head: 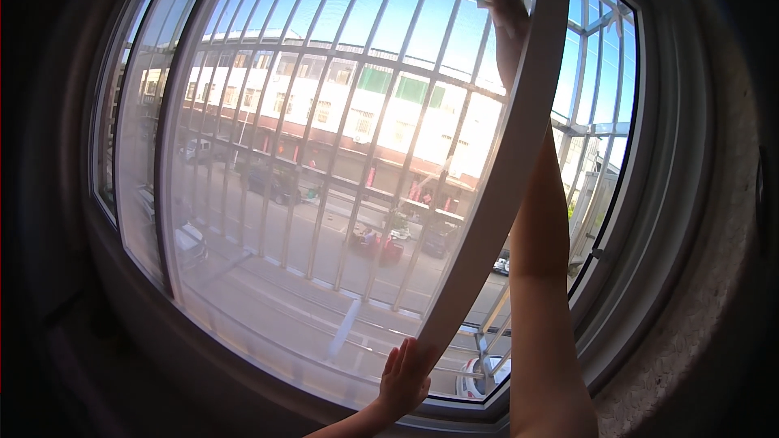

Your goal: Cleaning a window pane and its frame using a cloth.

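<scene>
A framed sliding window sash (481,219) with a hazy pane stands tilted across the view. Against the lower end of its upright frame, my left hand (405,375) lies with the fingers stretched upward and the palm on the frame. My right arm reaches through the opening right of the sash, and my right hand (510,11) shows through the glass near the top, on the outer side. Its fingers are bent around a small pale thing (485,3), perhaps a cloth or paper, close to the pane.
Outside the glass stands a cage of metal window bars (328,176). Beyond are a street with parked cars and a pale building (341,103). The fixed window frame (636,134) and a rough wall (700,316) border the right side; another pane (143,134) is at left.
</scene>
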The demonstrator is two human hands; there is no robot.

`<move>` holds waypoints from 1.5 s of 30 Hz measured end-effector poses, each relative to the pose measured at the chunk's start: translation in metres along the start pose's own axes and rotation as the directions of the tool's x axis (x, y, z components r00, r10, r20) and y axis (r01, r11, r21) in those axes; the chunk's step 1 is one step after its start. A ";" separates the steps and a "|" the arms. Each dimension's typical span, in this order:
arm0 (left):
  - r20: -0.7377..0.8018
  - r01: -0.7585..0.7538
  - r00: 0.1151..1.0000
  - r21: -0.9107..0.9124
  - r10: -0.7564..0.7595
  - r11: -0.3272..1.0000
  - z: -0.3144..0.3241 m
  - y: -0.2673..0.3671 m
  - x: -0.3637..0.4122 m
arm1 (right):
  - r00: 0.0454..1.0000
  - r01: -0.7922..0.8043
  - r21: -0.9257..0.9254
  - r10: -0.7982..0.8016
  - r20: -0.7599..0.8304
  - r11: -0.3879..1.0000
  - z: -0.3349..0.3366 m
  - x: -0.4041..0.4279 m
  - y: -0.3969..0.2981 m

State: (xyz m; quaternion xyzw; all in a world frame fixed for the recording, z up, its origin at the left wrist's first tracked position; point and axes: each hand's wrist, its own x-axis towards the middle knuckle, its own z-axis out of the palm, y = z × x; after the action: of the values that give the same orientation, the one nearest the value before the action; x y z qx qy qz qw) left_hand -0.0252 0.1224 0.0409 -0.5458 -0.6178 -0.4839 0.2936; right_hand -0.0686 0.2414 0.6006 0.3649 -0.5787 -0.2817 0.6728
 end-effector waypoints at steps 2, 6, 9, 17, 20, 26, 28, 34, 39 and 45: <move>-0.015 0.003 1.000 -0.004 -0.003 1.000 0.000 -0.001 -0.002 | 0.993 0.053 -0.315 -0.016 0.120 0.948 -0.004 0.014 -0.014; 0.023 -0.015 1.000 -0.040 0.016 0.999 0.010 -0.002 -0.004 | 0.982 -0.187 -0.224 0.187 -0.023 0.956 0.011 0.007 0.012; 0.049 -0.036 0.998 0.045 0.034 0.998 0.016 -0.006 -0.008 | 0.999 -0.045 -0.401 0.041 -0.017 0.915 0.021 0.022 0.000; -0.013 -0.035 0.999 -0.087 0.035 0.996 0.007 -0.002 -0.005 | 0.993 0.058 -0.460 -0.005 0.114 0.886 0.041 0.046 0.012; -0.016 -0.034 0.999 -0.113 0.032 0.993 0.009 0.001 -0.003 | 0.973 -0.074 -0.348 0.144 0.181 0.934 0.048 0.052 0.025; -0.060 -0.065 0.996 -0.093 0.060 0.994 0.004 0.000 -0.005 | 0.990 -0.001 -0.061 0.009 0.139 0.998 0.070 0.079 0.023; -0.127 -0.074 0.990 -0.097 0.061 0.993 0.000 0.005 0.000 | 0.979 0.039 -0.010 -0.036 0.199 0.999 0.080 0.080 0.025; -0.142 -0.065 0.989 -0.162 0.042 0.985 -0.003 0.003 0.001 | 0.980 0.111 -0.111 -0.090 0.178 0.988 0.079 0.085 0.035; -0.153 -0.100 0.986 -0.208 0.068 0.973 -0.012 0.005 0.008 | 0.955 -0.146 -0.121 0.108 -0.277 0.982 0.057 0.059 0.065; -0.176 -0.096 0.982 -0.109 0.076 0.989 -0.005 0.009 0.006 | 0.896 -0.279 -0.038 0.246 -0.368 0.959 0.045 0.061 0.092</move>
State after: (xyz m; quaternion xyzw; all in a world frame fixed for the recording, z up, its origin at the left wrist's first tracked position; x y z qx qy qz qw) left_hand -0.0191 0.1197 0.0505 -0.5448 -0.5366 -0.5513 0.3336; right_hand -0.1067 0.2382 0.7138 0.2981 -0.4763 -0.1422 0.8149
